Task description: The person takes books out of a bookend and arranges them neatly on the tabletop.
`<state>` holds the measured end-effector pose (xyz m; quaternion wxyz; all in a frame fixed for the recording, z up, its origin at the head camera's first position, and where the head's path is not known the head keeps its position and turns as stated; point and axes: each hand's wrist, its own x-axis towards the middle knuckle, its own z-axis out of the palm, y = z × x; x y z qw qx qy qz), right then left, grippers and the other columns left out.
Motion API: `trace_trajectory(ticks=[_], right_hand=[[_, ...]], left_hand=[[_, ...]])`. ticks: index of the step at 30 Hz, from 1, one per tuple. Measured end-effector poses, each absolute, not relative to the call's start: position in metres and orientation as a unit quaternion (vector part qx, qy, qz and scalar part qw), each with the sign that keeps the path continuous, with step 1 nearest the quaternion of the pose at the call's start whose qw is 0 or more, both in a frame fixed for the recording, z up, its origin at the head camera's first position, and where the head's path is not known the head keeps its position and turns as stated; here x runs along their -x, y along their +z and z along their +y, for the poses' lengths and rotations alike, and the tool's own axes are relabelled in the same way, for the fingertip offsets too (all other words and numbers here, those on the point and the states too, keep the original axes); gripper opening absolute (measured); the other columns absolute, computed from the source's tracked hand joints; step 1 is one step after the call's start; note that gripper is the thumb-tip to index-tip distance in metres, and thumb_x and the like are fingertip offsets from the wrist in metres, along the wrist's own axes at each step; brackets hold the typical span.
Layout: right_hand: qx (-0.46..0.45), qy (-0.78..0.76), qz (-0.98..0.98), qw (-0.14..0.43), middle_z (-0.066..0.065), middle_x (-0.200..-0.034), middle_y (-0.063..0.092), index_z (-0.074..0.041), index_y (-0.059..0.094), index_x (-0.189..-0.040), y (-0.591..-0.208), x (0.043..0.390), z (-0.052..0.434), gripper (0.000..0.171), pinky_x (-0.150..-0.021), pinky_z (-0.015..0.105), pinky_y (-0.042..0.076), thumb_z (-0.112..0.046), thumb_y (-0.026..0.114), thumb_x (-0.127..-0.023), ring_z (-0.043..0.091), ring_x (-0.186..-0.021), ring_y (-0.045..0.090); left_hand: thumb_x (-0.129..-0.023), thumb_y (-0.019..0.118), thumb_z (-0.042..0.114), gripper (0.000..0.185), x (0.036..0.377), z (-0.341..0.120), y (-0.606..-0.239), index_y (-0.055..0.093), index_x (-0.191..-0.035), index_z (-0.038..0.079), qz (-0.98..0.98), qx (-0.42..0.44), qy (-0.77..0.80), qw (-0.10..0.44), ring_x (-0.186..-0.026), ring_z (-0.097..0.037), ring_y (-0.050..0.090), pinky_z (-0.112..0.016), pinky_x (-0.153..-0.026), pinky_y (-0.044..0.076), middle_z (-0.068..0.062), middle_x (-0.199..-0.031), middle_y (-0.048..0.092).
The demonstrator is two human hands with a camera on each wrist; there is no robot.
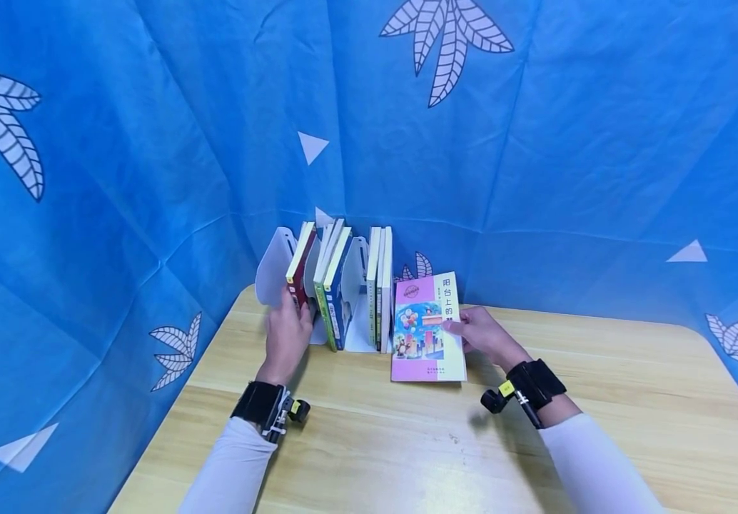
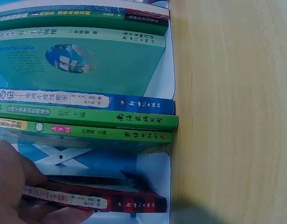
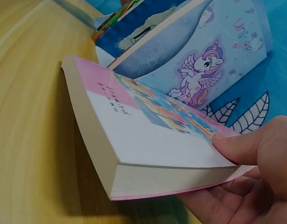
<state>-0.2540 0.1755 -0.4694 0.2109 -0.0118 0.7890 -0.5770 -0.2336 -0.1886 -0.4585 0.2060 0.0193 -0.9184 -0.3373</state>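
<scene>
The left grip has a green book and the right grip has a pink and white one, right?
No, the left grip has a red book; the left wrist view shows it. The right grip does have a pink and white book.

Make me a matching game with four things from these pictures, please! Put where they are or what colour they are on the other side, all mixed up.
Things:
1. red book
2. pink book
3. cloth
4. table

Places and colours:
A. wood-coloured
B. in the right hand's grip
C. blue with leaf pictures
D. in the left hand's grip

Right pairs: 1-D, 2-B, 3-C, 4-A
</scene>
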Motion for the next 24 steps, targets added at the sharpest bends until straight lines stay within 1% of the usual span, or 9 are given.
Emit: trace_trajectory(ticks=[2,6,9,14,17,20,24], right_hand=[[0.01,-0.573,0.792,0.209,0.024,-0.116,0.076,0.008,0.059,-0.137,-0.47,0.255,0.175,0.037,-0.078,0.038,0.068,-0.015,0.053,-0.108,0.021,-0.087,0.078],[0.001,-0.563,0.8,0.205,0.023,-0.114,0.077,0.009,0.06,-0.134,-0.473,0.257,0.174,0.036,-0.077,0.037,0.068,-0.015,0.054,-0.108,0.022,-0.087,0.078],[-0.01,-0.549,0.81,0.205,0.021,-0.113,0.077,0.006,0.062,-0.134,-0.476,0.258,0.173,0.036,-0.076,0.035,0.067,-0.018,0.055,-0.107,0.021,-0.087,0.078],[-0.021,-0.538,0.818,0.203,0.019,-0.112,0.078,0.002,0.063,-0.135,-0.48,0.259,0.173,0.037,-0.073,0.033,0.067,-0.022,0.057,-0.107,0.021,-0.087,0.078],[-0.013,-0.532,0.824,0.193,0.02,-0.111,0.078,0.003,0.064,-0.134,-0.481,0.259,0.173,0.037,-0.071,0.033,0.066,-0.021,0.058,-0.107,0.02,-0.085,0.078],[-0.011,-0.512,0.841,0.176,0.018,-0.105,0.079,0.002,0.068,-0.128,-0.481,0.26,0.172,0.035,-0.067,0.03,0.064,-0.023,0.06,-0.105,0.018,-0.079,0.076],[-0.01,-0.467,0.872,0.149,0.013,-0.091,0.079,0.002,0.074,-0.114,-0.479,0.26,0.169,0.03,-0.058,0.028,0.057,-0.024,0.066,-0.102,0.015,-0.068,0.07]], left_hand=[[-0.105,0.058,0.01,0.043,0.234,-0.188,-0.458,0.042,-0.144,0.002,-0.919,-0.02,-0.337,0.204,-0.106,-0.046,0.073,-0.052,-0.078,0.067,-0.032,-0.127,0.068],[-0.104,0.059,0.011,0.043,0.234,-0.188,-0.458,0.042,-0.144,0.003,-0.92,-0.025,-0.334,0.202,-0.108,-0.047,0.073,-0.054,-0.082,0.066,-0.032,-0.128,0.068],[-0.104,0.059,0.011,0.044,0.235,-0.188,-0.459,0.042,-0.144,0.003,-0.921,-0.028,-0.333,0.202,-0.111,-0.047,0.072,-0.056,-0.086,0.065,-0.031,-0.13,0.068],[-0.104,0.06,0.011,0.044,0.235,-0.188,-0.458,0.043,-0.144,0.003,-0.92,-0.026,-0.333,0.203,-0.11,-0.047,0.072,-0.056,-0.085,0.065,-0.032,-0.128,0.068],[-0.104,0.059,0.011,0.043,0.235,-0.187,-0.458,0.043,-0.143,0.002,-0.921,-0.026,-0.328,0.206,-0.109,-0.048,0.072,-0.056,-0.085,0.065,-0.032,-0.126,0.069],[-0.104,0.058,0.011,0.043,0.235,-0.187,-0.458,0.043,-0.144,0.001,-0.922,-0.023,-0.327,0.207,-0.109,-0.048,0.072,-0.056,-0.085,0.065,-0.033,-0.126,0.069],[-0.104,0.059,0.01,0.045,0.234,-0.187,-0.458,0.042,-0.145,0.001,-0.921,-0.023,-0.329,0.207,-0.11,-0.048,0.072,-0.055,-0.086,0.065,-0.032,-0.127,0.068]])
